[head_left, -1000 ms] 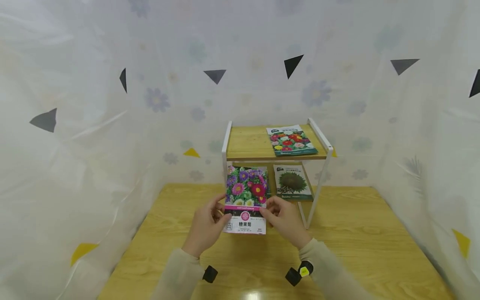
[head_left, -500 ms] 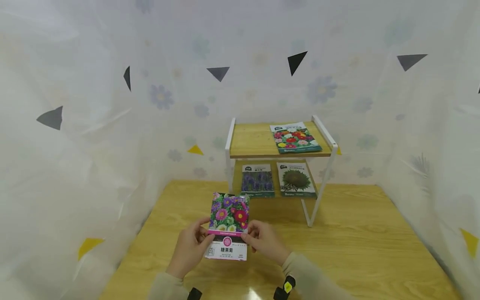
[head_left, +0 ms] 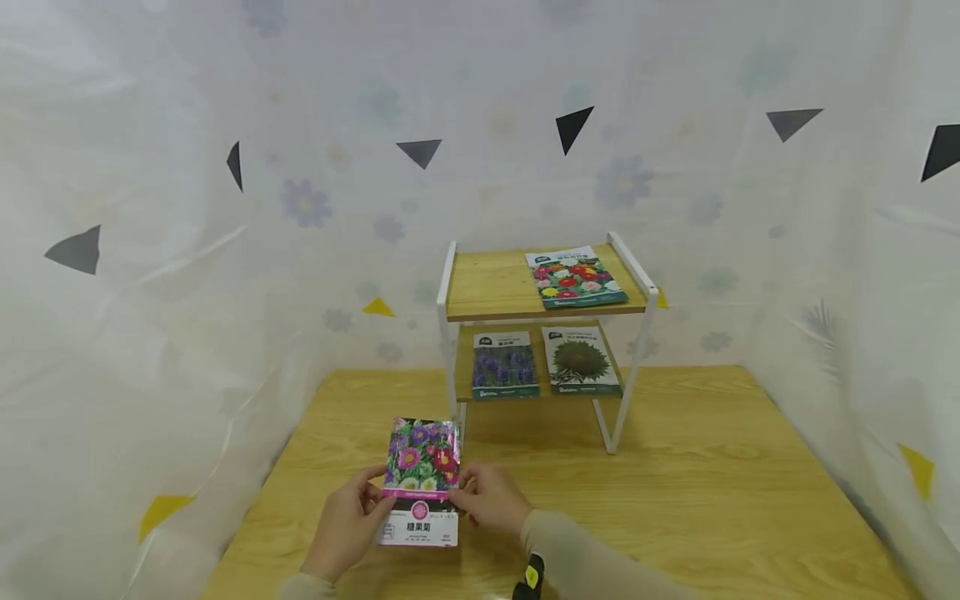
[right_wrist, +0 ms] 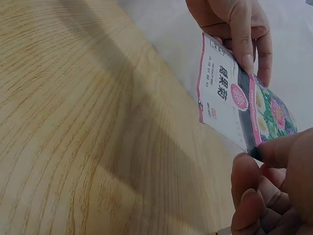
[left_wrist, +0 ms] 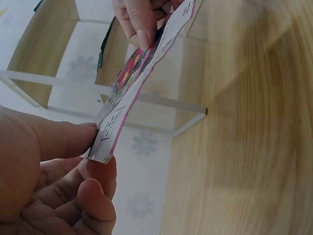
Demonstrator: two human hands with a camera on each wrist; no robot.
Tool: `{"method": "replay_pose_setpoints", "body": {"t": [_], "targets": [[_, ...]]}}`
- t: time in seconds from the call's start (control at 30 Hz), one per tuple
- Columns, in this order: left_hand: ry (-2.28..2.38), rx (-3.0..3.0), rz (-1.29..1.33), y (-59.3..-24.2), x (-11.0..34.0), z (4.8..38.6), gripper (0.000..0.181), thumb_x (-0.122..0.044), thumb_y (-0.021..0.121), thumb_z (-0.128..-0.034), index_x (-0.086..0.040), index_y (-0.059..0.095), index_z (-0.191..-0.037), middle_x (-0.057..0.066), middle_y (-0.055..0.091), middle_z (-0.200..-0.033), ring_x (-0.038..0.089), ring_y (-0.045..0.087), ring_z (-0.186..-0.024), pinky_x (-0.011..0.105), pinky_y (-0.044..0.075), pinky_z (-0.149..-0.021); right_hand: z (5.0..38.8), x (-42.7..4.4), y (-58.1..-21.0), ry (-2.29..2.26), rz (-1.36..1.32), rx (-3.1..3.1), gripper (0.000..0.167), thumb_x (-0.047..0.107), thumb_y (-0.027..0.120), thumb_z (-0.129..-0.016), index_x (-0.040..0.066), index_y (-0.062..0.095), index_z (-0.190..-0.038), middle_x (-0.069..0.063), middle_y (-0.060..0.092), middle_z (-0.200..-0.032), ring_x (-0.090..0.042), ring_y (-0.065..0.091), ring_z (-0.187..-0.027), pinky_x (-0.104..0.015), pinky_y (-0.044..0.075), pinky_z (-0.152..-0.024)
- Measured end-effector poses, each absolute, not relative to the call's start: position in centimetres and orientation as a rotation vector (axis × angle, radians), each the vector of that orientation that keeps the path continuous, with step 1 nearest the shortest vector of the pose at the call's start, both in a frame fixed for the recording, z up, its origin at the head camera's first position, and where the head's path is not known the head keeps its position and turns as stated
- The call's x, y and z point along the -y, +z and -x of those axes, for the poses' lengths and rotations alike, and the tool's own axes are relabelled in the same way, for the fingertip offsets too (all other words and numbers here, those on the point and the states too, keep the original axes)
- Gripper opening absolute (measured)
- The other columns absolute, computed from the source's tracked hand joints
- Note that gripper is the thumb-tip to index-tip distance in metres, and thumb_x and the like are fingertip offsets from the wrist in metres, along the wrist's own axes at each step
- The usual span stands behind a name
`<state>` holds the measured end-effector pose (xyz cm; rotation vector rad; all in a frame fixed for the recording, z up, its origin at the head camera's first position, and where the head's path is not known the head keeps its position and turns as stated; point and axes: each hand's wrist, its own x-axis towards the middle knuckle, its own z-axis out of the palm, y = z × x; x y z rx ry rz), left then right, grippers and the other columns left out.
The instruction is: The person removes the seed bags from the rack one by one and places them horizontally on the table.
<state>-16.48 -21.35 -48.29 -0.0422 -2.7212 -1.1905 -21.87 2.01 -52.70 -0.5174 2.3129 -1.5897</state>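
Note:
A seed packet (head_left: 422, 483) with pink, purple and white flowers is held between both hands, above the table in front of the shelf. My left hand (head_left: 347, 523) pinches its left edge between thumb and fingers. On the opposite edge, my right hand (head_left: 491, 500) pinches it the same way. The left wrist view shows the packet (left_wrist: 132, 83) nearly edge-on, slightly bent, and apart from the tabletop. In the right wrist view its printed front, with a pink band and round emblem, faces the camera.
A two-tier wooden shelf (head_left: 487, 287) with white legs stands at the back. A zinnia-like flower packet (head_left: 576, 277) lies on its top tier. Below lie a purple-flower packet (head_left: 505, 367) and a sunflower-head packet (head_left: 581, 360). Patterned white sheeting (head_left: 315, 275) surrounds the wooden table (head_left: 675, 500).
Both hands have carried the flower packet down and to the left, away from the shelf. The purple-flower packet on the lower tier, earlier covered by it, now shows fully.

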Motion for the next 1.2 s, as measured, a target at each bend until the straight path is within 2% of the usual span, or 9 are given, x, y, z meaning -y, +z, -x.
{"method": "replay_pose_setpoints", "body": {"t": [0.27,0.43,0.8,1.03,1.2], "targets": [[-1.147,2.796,0.007,-49.1,22.4,16.7,0.040,-0.006,0.073,-0.0842,-0.004,0.061,-0.122,-0.002,0.057,-0.076,0.010,0.050,-0.061,0.022,0.043,-0.052,21.9,-0.6,-53.4,-1.617,0.470,-2.225,0.016,0.020,0.067,-0.091,0.010,0.061,-0.081,-0.009,0.065,-0.065,-0.014,0.056,-0.045,-0.027,0.047,-0.043],[-1.118,2.837,-0.008,-49.7,22.7,16.9,0.040,-0.007,0.073,-0.0840,-0.001,0.061,-0.122,-0.001,0.057,-0.076,0.011,0.050,-0.061,0.022,0.042,-0.053,22.0,0.0,-54.6,-1.594,0.437,-2.245,0.016,0.019,0.067,-0.091,0.010,0.059,-0.081,-0.004,0.063,-0.062,-0.014,0.057,-0.044,-0.028,0.047,-0.043],[-1.064,2.946,-0.003,-51.0,23.3,17.4,0.039,-0.009,0.071,-0.0850,0.005,0.060,-0.120,-0.001,0.055,-0.073,0.012,0.050,-0.062,0.025,0.041,-0.055,22.0,1.5,-56.7,-1.453,0.379,-2.380,0.020,0.015,0.068,-0.087,0.012,0.058,-0.070,-0.001,0.060,-0.056,-0.013,0.054,-0.042,-0.024,0.041,-0.040],[-1.017,3.032,-0.059,-52.5,23.9,17.8,0.040,-0.010,0.071,-0.0850,0.005,0.059,-0.120,-0.001,0.055,-0.074,0.013,0.049,-0.065,0.027,0.041,-0.057,22.2,1.8,-57.6,-1.258,0.416,-2.520,0.023,0.026,0.070,-0.086,0.017,0.059,-0.068,0.006,0.056,-0.062,-0.010,0.049,-0.053,-0.026,0.039,-0.048],[-1.014,3.051,-0.079,-53.3,24.1,18.0,0.039,-0.010,0.071,-0.0849,0.005,0.059,-0.119,-0.001,0.055,-0.074,0.014,0.049,-0.065,0.028,0.041,-0.057,22.3,1.9,-57.9,-1.200,0.438,-2.547,0.024,0.028,0.071,-0.086,0.017,0.058,-0.069,0.007,0.054,-0.066,-0.011,0.048,-0.058,-0.027,0.039,-0.052]]}}
